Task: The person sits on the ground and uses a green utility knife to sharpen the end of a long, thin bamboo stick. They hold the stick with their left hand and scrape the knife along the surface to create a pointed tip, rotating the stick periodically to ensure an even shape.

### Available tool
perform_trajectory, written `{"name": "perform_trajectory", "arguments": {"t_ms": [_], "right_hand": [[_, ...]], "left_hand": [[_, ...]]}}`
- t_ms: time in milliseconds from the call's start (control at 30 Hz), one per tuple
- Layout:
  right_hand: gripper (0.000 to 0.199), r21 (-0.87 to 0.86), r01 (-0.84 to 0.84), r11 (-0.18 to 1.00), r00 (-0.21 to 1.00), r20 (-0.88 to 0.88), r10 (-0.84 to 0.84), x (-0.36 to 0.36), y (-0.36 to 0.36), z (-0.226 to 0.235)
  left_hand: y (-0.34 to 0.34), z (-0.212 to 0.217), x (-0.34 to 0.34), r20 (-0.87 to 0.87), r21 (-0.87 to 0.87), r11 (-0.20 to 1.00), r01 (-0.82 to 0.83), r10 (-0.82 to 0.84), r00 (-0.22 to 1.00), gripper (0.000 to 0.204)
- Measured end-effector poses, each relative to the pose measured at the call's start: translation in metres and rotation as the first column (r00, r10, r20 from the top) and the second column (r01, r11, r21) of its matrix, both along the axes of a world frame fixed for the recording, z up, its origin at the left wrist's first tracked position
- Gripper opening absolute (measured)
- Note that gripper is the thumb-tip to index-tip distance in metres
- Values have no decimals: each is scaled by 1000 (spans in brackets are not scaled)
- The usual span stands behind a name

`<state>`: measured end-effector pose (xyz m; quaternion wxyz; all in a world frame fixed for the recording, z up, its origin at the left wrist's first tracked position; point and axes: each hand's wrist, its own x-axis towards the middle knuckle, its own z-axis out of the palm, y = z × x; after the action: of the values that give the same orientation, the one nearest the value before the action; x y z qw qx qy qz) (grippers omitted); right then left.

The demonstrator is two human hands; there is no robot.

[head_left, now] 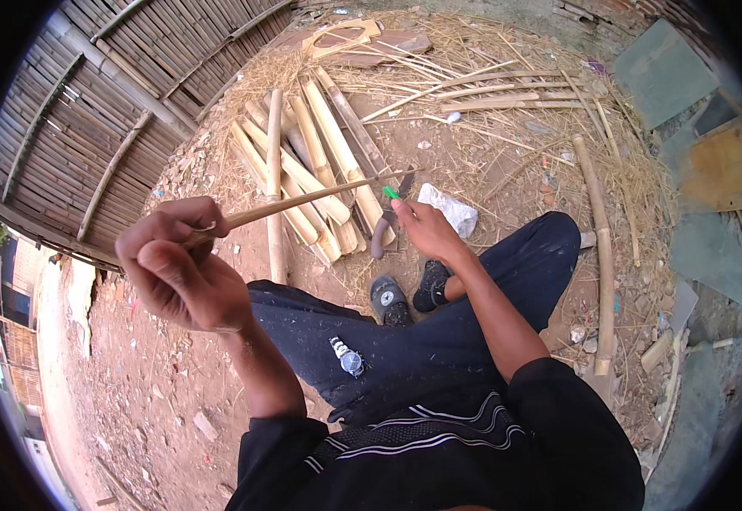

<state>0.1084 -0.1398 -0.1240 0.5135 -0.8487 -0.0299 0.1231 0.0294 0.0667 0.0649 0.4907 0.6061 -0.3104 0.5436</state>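
My left hand (179, 264) is raised at the left, its fingers wrapped round the thick end of a thin bamboo strip (303, 198). The strip slants up to the right and tapers to a point beyond my right hand. My right hand (429, 228) is closed on a small bright green object (391, 192) just below the strip; most of it is hidden, so its kind does not show. Beneath, on the ground, lies a knife with a curved brown handle (379, 238), beside a white stone (456, 209).
Split bamboo pieces (328, 153) lie in a heap ahead. Thin bamboo strips (507, 89) are scattered farther back. A bamboo pole (597, 255) lies at the right, near grey sheets (665, 72). A bamboo wall (111, 102) stands at the left. A wristwatch (349, 359) rests on my left thigh.
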Motion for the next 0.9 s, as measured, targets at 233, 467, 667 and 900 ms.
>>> {"name": "perform_trajectory", "arguments": {"t_ms": [233,467,667,900], "right_hand": [[41,-17,-24,1000,947,319,28,-57,31,42],[45,-231,167,959,952,291,-95,-3,27,-25],[47,-423,179,888,984,91,-155,38,-39,-137],[46,159,62,985,969,226,-97,-23,21,38]], "left_hand": [[15,38,-16,33,-8,1000,-2,2,999,33],[-3,34,0,28,81,995,57,-59,998,34],[11,55,31,-11,27,999,-16,17,1000,36],[20,51,35,-38,-5,997,75,-75,996,36]]}}
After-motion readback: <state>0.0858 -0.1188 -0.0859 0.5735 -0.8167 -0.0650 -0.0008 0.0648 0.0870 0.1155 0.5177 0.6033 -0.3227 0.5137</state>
